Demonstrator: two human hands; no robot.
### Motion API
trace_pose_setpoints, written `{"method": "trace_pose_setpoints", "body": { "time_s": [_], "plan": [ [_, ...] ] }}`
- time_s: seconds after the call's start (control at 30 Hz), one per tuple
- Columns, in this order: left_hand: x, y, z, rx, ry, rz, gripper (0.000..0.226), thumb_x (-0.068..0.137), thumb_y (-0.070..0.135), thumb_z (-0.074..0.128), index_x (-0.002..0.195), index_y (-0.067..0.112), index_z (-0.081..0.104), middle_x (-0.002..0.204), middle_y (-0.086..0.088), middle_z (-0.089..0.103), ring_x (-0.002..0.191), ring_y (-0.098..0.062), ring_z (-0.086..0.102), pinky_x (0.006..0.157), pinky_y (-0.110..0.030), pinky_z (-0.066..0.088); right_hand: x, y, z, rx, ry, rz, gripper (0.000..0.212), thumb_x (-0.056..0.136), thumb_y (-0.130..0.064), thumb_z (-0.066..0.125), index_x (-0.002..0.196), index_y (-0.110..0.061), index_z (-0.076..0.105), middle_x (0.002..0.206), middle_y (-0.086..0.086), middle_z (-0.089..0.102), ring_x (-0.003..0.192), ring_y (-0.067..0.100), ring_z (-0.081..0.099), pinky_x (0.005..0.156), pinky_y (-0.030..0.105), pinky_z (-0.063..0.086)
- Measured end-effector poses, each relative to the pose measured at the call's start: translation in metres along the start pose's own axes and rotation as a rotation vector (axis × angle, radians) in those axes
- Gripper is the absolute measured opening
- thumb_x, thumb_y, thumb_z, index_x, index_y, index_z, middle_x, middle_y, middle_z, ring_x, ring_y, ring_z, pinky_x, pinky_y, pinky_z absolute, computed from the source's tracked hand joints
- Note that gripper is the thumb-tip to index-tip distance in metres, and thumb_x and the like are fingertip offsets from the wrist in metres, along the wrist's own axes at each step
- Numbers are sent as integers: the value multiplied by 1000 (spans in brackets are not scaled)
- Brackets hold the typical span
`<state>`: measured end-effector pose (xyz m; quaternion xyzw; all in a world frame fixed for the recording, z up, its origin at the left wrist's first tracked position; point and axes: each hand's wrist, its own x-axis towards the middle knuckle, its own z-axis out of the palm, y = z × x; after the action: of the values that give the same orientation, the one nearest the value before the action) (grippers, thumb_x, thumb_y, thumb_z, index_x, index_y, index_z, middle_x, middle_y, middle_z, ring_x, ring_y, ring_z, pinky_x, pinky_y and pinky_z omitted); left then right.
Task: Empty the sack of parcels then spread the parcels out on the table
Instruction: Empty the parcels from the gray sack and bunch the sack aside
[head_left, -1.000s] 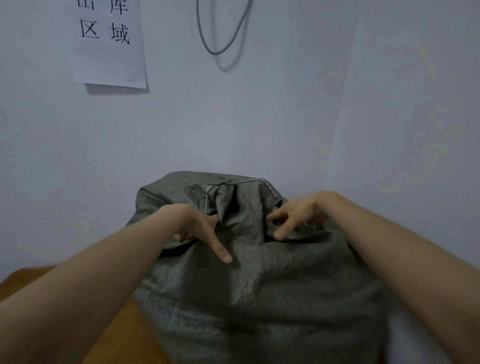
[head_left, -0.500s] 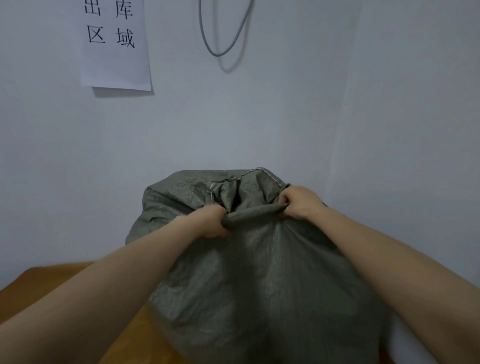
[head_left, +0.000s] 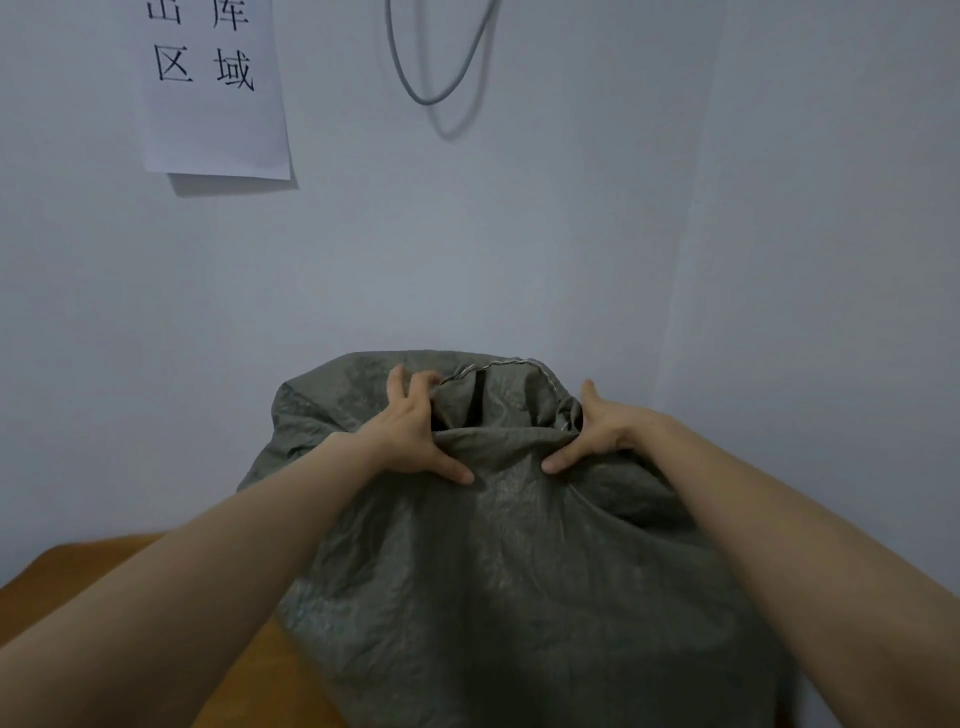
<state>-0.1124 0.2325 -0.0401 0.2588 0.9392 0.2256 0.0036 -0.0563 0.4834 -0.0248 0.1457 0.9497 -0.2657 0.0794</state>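
A bulging grey-green woven sack (head_left: 509, 571) stands upright on the wooden table (head_left: 62, 582), filling the middle of the view. Its stitched mouth (head_left: 498, 366) is bunched and folded at the top. My left hand (head_left: 410, 431) holds the left side of that bunched top, thumb spread on the near face and fingers hooked over the fold. On the right side, my right hand (head_left: 597, 431) holds the top the same way, most of its fingers hidden in the fabric. No parcels show; they are hidden inside the sack.
A white wall stands right behind the sack, with a room corner (head_left: 691, 260) to the right. A paper sign (head_left: 213, 88) with printed characters and a looped grey cable (head_left: 436, 78) hang on the wall. Only the table's left part shows.
Both hands went from tight fists on the bunched top to wider holds, thumbs spread on the near face. The sack's mouth has loosened a little.
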Motion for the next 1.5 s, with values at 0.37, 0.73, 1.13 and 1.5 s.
{"method": "trace_pose_setpoints", "body": {
  "time_s": [0.37,0.73,1.13,1.5],
  "plan": [
    [28,-5,10,8,-185,-144,141,55,50,86,150,5,-7,151,-11,31,136,-28,36,110,-36,35,25,0,39,5,-42,-151,155,55,-30,91,137,-26,-40,158,4,-20,147,21,-5,118,39,12],
    [37,3,-15,324,-141,-83,58,61,62,77,85,17,50,85,2,53,86,-22,54,84,-40,50,37,-21,25,-162,13,-255,51,69,-18,83,115,-9,62,116,6,64,109,22,58,92,26,43],
    [48,48,-82,285,289,24,28,80,45,69,89,19,64,87,-3,56,97,-29,60,69,-32,40,22,-59,-55,-120,501,-378,19,77,-18,73,83,-21,55,91,3,58,97,26,57,82,34,46],
    [52,53,-106,257,449,2,33,81,44,69,98,16,66,107,-11,64,104,-32,59,72,-32,39,26,-83,-68,-86,696,-431,12,83,-12,63,83,-20,54,88,3,54,85,21,50,68,28,34]
  ]
}}
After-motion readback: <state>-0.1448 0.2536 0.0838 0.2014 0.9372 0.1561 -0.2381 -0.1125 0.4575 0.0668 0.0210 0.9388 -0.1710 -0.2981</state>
